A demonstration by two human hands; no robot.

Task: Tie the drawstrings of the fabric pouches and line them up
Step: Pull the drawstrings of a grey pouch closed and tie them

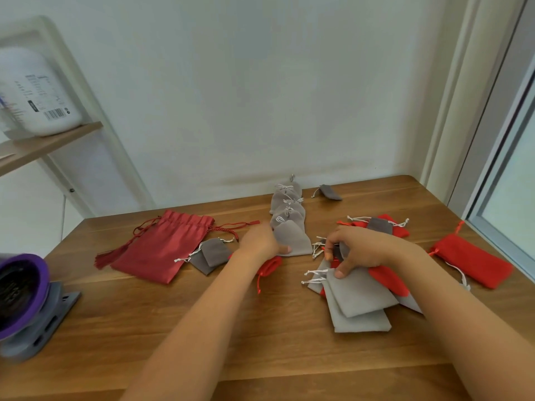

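A row of tied light grey pouches (288,204) runs from the wall toward me on the wooden table (202,328). My left hand (259,241) holds the nearest light grey pouch (293,238) of that row, thumb on its near corner; its fingers are hidden. My right hand (364,247) reaches into a pile of light grey and red pouches (359,299), fingers curled around a small grey pouch (337,251) with white strings. A small red pouch (269,266) lies under my left wrist.
A large dark red satin pouch (162,247) and two dark grey pouches (211,254) lie at the left. A dark grey pouch (330,192) sits by the wall, a red pouch (474,263) near the right edge. A purple-rimmed device (20,296) stands at far left.
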